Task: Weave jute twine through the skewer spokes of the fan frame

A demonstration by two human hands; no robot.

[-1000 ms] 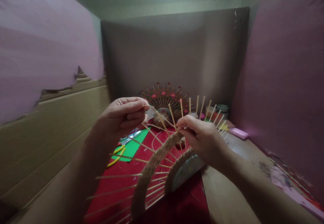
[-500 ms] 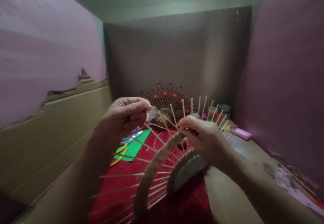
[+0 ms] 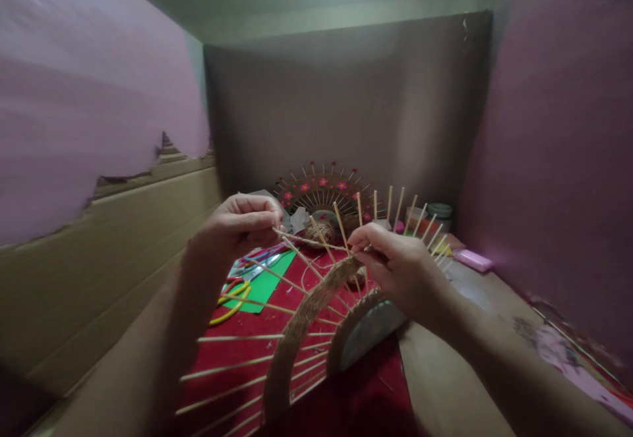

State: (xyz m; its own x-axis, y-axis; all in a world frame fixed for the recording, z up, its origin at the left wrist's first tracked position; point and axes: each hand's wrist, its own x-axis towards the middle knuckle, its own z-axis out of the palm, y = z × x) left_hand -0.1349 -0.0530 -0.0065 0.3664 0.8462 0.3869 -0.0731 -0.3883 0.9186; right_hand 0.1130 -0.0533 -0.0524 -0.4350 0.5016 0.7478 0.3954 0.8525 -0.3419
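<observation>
The thick brown string band (image 3: 293, 331) looks part-made; pale wooden stick tips (image 3: 360, 205) are bare. Left hand (image 3: 243, 223) pinches thin tan twine (image 3: 301, 238), right hand (image 3: 380, 246) the band.

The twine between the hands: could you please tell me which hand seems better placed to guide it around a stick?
Probably the left hand: it pinches the twine near a stick's tip, away from the woven band. The right hand looks occupied at the band's outer edge.
</observation>
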